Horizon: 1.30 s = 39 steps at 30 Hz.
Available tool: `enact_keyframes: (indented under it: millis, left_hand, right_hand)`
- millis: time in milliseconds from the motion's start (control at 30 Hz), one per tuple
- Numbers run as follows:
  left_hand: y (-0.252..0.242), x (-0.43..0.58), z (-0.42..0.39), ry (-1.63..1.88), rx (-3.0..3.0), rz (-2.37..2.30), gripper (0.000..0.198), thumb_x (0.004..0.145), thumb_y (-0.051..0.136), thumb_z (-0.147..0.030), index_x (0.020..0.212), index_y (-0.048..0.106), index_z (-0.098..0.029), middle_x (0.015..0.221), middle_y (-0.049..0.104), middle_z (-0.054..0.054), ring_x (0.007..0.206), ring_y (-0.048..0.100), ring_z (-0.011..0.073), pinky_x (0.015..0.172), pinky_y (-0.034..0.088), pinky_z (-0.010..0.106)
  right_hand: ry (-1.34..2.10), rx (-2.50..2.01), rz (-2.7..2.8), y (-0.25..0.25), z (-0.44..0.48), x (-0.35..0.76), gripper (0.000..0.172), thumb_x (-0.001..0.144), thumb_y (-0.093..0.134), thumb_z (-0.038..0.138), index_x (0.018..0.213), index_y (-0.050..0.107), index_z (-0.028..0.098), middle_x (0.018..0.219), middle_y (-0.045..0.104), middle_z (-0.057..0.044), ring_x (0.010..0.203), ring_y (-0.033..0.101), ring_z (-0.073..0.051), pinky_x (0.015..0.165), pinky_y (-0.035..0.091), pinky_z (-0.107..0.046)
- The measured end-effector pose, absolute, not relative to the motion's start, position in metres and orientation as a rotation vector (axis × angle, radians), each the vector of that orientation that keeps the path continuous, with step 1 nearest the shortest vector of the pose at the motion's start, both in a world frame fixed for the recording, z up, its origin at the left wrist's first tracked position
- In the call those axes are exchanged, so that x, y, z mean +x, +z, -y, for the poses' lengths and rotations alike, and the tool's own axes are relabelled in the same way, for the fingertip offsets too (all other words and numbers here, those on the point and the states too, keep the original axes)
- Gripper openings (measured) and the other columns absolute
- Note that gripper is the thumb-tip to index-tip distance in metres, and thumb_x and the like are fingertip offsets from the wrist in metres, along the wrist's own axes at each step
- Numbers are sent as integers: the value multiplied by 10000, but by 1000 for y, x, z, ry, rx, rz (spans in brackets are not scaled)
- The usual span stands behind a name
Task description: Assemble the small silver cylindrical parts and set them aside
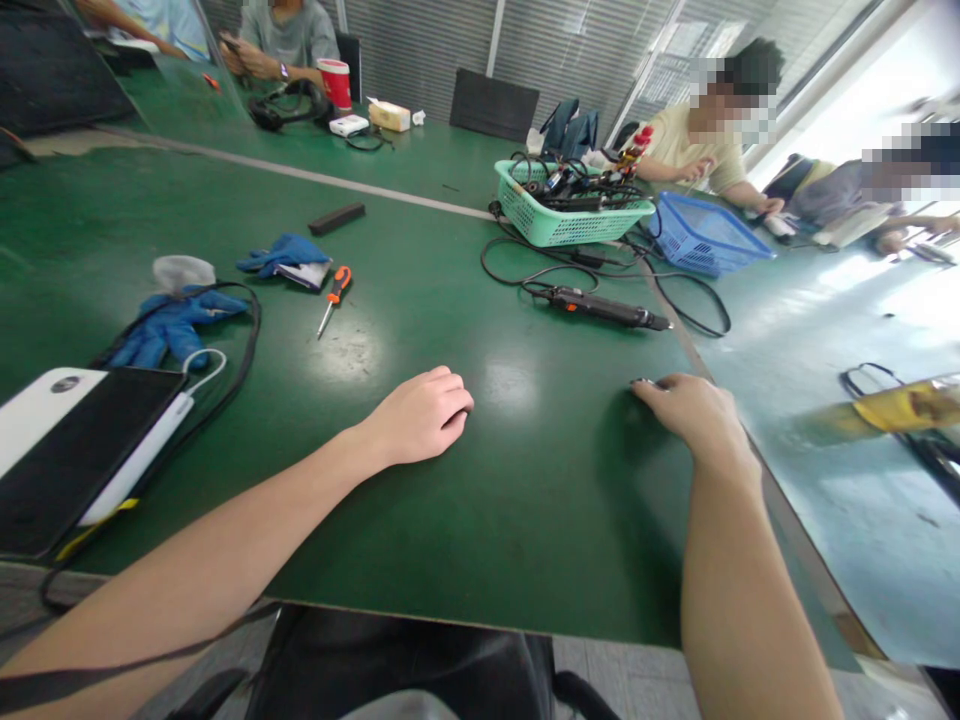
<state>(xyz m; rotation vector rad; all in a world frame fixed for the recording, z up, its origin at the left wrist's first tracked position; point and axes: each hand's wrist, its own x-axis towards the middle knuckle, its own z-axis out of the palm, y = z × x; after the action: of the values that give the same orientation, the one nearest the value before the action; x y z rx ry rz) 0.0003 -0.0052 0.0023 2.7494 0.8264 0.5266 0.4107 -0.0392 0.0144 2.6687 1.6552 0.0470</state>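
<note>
My left hand (421, 415) rests on the green table (465, 500), its fingers curled under in a loose fist with nothing showing in them. My right hand (694, 410) lies near the table's right edge. Its fingers are pressed together and bent down over a small dark thing (643, 382) at the fingertips that I cannot make out. A black electric screwdriver (604, 308) with its cable lies beyond the hands. An orange-handled screwdriver (334, 297) lies to the far left of my left hand.
Blue gloves (174, 328) and a black-and-white device (71, 445) with cables sit at the left. A green basket (570, 212) of tools and a blue basket (709, 240) stand at the back. Other people sit around the far and right sides.
</note>
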Motion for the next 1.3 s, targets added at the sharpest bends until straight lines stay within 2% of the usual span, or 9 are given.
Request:
enact_keyframes:
  millis: [200,300,400,567,733,900,1033,1167,1300]
  left_hand:
    - [3,1,5,535,2761,-870,187,951,513,-155,946,699,-155,909,651,76,921,579,222,841,502,362]
    - [1,1,3,574,2756,-926,175,956,506,-162,957,681,-158,917,652,74,924,579,225,847,503,368]
    - [0,1,3,649,2716,-994,175,974,492,-184,1009,662,-162,948,656,74,966,584,231,866,507,374]
    - [5,2,6,702,2635,-1014,200,985,517,-292,1046,656,-161,964,665,81,960,597,236,842,521,380]
    - [6,2,8,637,2666,-942,250,964,582,-399,1025,650,-166,951,654,81,950,590,245,831,513,376]
    - [5,3,7,596,2699,-936,237,959,594,-395,960,646,-164,910,640,74,927,577,240,815,505,374]
    - [5,5,7,595,2699,-958,181,932,605,-346,933,648,-171,897,642,66,906,579,231,791,511,365]
    - [4,5,6,634,2670,-1060,141,873,624,-276,958,654,-168,911,650,68,900,587,230,782,524,362]
    - [1,1,1,677,2647,-1154,137,884,597,-256,976,656,-173,918,648,66,898,588,228,814,528,374]
  right_hand:
    - [55,2530,-2025,20,36,324,482,962,509,556,1071,752,155,896,722,-180,873,667,-331,807,489,-423]
    - [135,2378,-2388,15,44,272,404,959,574,504,1149,718,177,978,688,-177,972,625,-343,831,516,-439]
    - [90,2196,-2712,12,57,229,312,963,609,448,1156,687,216,1009,656,-153,1047,580,-348,829,542,-447]
    - [-34,2000,-2898,12,69,203,250,984,595,379,1168,661,222,1075,629,-153,1076,550,-345,878,554,-483]
    - [-182,1969,-2986,8,66,211,306,965,600,315,1246,643,202,1166,635,-156,1137,555,-335,973,538,-498]
    - [-238,1931,-3048,7,65,214,480,896,558,168,1376,566,177,1295,618,-161,1231,551,-330,1077,493,-508]
    - [-278,1979,-3034,8,64,215,634,801,478,59,1417,522,199,1388,588,-151,1299,544,-318,1094,490,-515]
    - [-203,2047,-2962,6,61,221,580,810,444,41,1363,560,169,1426,576,-166,1334,521,-315,1084,506,-493]
    - [-103,2062,-2849,1,56,231,505,839,443,41,1303,600,164,1369,624,-160,1290,540,-325,1034,528,-479]
